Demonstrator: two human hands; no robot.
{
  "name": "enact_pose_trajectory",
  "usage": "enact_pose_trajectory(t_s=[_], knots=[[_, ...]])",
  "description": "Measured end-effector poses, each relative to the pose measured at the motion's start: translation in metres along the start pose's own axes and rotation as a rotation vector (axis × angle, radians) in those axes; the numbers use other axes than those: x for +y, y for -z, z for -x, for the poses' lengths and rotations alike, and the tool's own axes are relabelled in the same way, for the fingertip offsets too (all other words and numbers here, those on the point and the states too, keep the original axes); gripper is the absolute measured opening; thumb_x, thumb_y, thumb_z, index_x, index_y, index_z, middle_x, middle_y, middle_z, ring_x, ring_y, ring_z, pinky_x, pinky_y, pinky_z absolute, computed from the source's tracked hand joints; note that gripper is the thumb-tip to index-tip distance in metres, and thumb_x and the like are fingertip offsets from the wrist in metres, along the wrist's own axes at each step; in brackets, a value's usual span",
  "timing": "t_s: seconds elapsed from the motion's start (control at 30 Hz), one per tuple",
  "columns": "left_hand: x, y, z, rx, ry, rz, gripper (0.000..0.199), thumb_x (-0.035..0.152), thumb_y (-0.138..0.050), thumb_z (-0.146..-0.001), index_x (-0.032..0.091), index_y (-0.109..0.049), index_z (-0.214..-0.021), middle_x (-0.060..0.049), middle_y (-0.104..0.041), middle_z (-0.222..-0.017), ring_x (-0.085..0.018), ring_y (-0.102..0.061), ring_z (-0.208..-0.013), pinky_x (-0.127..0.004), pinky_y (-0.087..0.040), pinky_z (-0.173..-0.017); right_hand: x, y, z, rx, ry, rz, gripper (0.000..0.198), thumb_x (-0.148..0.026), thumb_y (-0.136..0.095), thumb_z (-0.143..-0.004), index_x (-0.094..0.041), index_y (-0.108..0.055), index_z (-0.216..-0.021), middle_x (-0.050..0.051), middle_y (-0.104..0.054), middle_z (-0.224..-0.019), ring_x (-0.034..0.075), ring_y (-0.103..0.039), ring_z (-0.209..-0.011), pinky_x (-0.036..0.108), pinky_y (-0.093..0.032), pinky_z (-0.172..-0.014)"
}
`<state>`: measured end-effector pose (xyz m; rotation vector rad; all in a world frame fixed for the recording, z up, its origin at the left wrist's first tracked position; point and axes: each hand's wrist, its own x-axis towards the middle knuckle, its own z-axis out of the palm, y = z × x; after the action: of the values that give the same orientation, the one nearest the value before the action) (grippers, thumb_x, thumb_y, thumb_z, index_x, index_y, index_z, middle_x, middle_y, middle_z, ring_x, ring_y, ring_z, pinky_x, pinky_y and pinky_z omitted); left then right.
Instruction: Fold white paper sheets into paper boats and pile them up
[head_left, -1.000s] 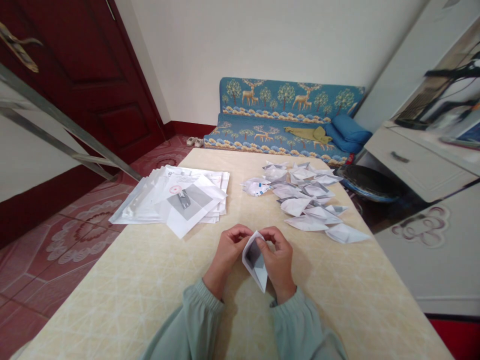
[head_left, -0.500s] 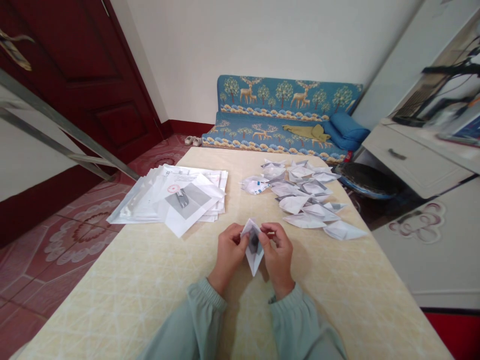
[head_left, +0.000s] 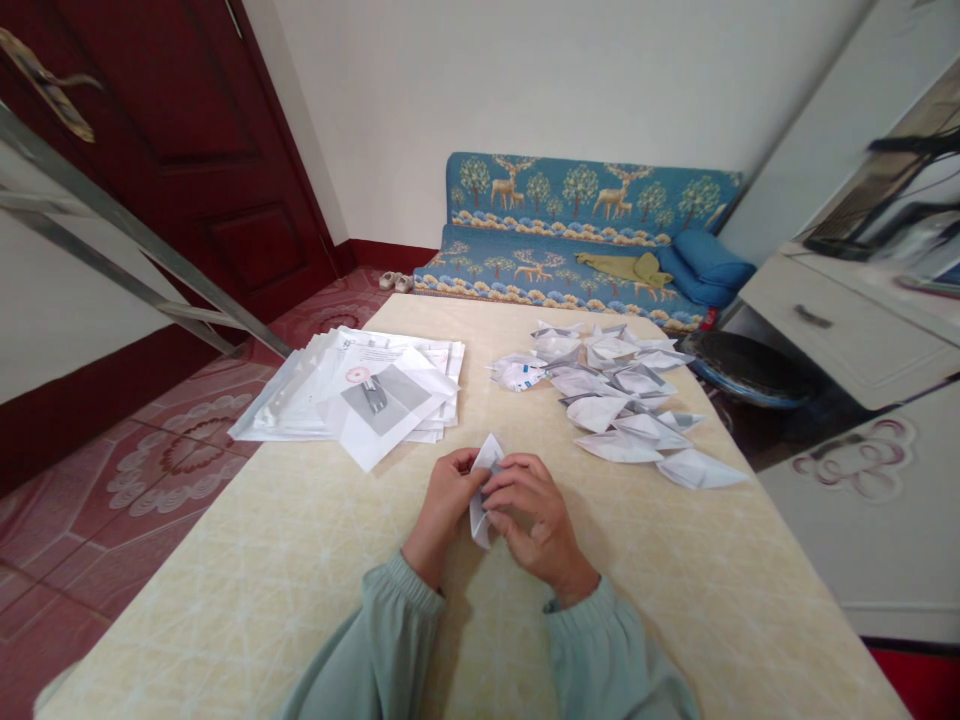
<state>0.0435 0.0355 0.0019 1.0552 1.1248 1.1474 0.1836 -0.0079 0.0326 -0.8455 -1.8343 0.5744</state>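
Note:
A small folded paper boat (head_left: 480, 522), white with a grey printed patch, is held above the near middle of the table. My left hand (head_left: 448, 497) pinches its left side between thumb and fingers. From the right, my right hand (head_left: 534, 515) grips the boat's other side, its fingers lying across the paper and hiding part of it. Several finished folded paper boats (head_left: 637, 430) lie in a group at the right. One boat with blue print (head_left: 521, 372) sits at the left of that group.
A stack of printed sheets (head_left: 292, 410) lies at the table's left edge, with a loose photo-printed sheet (head_left: 386, 405) on top. Beyond the table (head_left: 262, 590) stands a blue patterned sofa (head_left: 570, 235). A metal frame (head_left: 150, 250) is at left, a white cabinet (head_left: 862, 520) at right.
My right hand has shifted from the boat's upper right edge to lower along its side, fingers now over it. The boat has turned and tilted slightly. The view has swung a little left.

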Motion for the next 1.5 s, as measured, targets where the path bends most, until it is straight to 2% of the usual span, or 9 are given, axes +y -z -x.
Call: enact_pose_trajectory(t_s=[0.07, 0.17, 0.23, 0.3, 0.53, 0.77, 0.93, 1.13, 1.5], knots=[[0.004, 0.001, 0.000, 0.007, -0.056, -0.029, 0.021, 0.024, -0.064, -0.072, 0.012, -0.070, -0.088, -0.006, -0.069, -0.080, -0.016, -0.060, -0.069, -0.023, -0.045, -0.060, 0.002, 0.000, 0.001, 0.073, -0.041, -0.037, 0.009, -0.016, -0.060, -0.080, -0.024, -0.065, -0.079, 0.002, -0.065, -0.080, 0.021, -0.056, -0.092, 0.040, -0.040, -0.090], [0.015, 0.001, 0.004, 0.017, -0.309, -0.115, 0.026, 0.033, -0.057, -0.083, 0.016, -0.069, -0.098, -0.010, -0.066, -0.104, -0.021, -0.059, -0.095, -0.029, -0.047, -0.079, 0.007, 0.001, 0.004, 0.250, -0.179, -0.098, 0.008, -0.022, -0.056, -0.084, -0.022, -0.062, -0.079, 0.003, -0.063, -0.081, 0.019, -0.056, -0.084, 0.036, -0.041, -0.082], [0.023, 0.000, 0.009, -0.075, -0.471, -0.138, 0.025, 0.031, -0.053, -0.087, 0.018, -0.069, -0.100, -0.010, -0.063, -0.112, -0.022, -0.054, -0.109, -0.034, -0.040, -0.095, 0.010, 0.002, 0.006, 0.308, -0.275, -0.149, 0.008, -0.025, -0.056, -0.085, -0.021, -0.062, -0.081, 0.003, -0.061, -0.081, 0.018, -0.056, -0.079, 0.032, -0.042, -0.074], [0.026, -0.001, 0.012, -0.184, -0.521, -0.144, 0.022, 0.030, -0.055, -0.086, 0.017, -0.070, -0.097, -0.010, -0.065, -0.106, -0.022, -0.056, -0.106, -0.036, -0.040, -0.096, 0.012, 0.001, 0.008, 0.314, -0.349, -0.197, 0.010, -0.029, -0.057, -0.085, -0.020, -0.061, -0.081, 0.001, -0.060, -0.076, 0.016, -0.054, -0.073, 0.029, -0.041, -0.068], [0.015, -0.004, 0.013, -0.228, -0.360, -0.105, 0.023, 0.036, -0.063, -0.080, 0.014, -0.062, -0.072, -0.003, -0.060, -0.072, -0.015, -0.055, -0.072, -0.027, -0.043, -0.071, 0.015, -0.001, 0.009, 0.272, -0.484, -0.339, 0.017, -0.034, -0.066, -0.077, -0.018, -0.063, -0.075, -0.001, -0.056, -0.065, 0.013, -0.048, -0.061, 0.025, -0.037, -0.057], [0.022, -0.010, 0.020, -0.300, -0.364, -0.141, 0.047, 0.035, -0.079, -0.061, 0.016, -0.061, -0.100, -0.008, -0.063, -0.098, -0.021, -0.057, -0.092, -0.028, -0.044, -0.084, 0.023, -0.003, 0.007, 0.446, -0.561, -0.475, 0.019, -0.036, -0.063, -0.079, -0.018, -0.061, -0.073, -0.002, -0.056, -0.062, 0.012, -0.047, -0.057, 0.023, -0.035, -0.053], [0.023, -0.013, 0.019, -0.228, -0.428, -0.197, 0.025, 0.025, -0.065, -0.076, 0.016, -0.059, -0.098, -0.007, -0.062, -0.093, -0.019, -0.058, -0.090, -0.029, -0.045, -0.083, 0.024, -0.004, 0.008, 0.443, -0.556, -0.484, 0.018, -0.034, -0.064, -0.079, -0.018, -0.062, -0.073, -0.002, -0.056, -0.063, 0.012, -0.047, -0.059, 0.023, -0.035, -0.056], [0.021, -0.014, 0.018, -0.059, -0.599, -0.256, 0.006, 0.022, -0.064, -0.076, 0.016, -0.063, -0.079, -0.007, -0.061, -0.090, -0.018, -0.059, -0.086, -0.030, -0.045, -0.081, 0.026, -0.005, 0.010, 0.427, -0.532, -0.492, 0.016, -0.033, -0.065, -0.078, -0.018, -0.062, -0.075, -0.002, -0.057, -0.064, 0.012, -0.047, -0.059, 0.023, -0.035, -0.056], [0.021, -0.018, 0.023, 0.072, -0.509, -0.267, 0.012, 0.027, -0.064, -0.078, 0.017, -0.066, -0.071, -0.003, -0.062, -0.070, -0.015, -0.057, -0.069, -0.026, -0.045, -0.067, 0.023, -0.004, 0.008, 0.426, -0.538, -0.405, 0.017, -0.031, -0.068, -0.075, -0.018, -0.058, -0.073, -0.003, -0.056, -0.066, 0.012, -0.049, -0.061, 0.024, -0.037, -0.057]])
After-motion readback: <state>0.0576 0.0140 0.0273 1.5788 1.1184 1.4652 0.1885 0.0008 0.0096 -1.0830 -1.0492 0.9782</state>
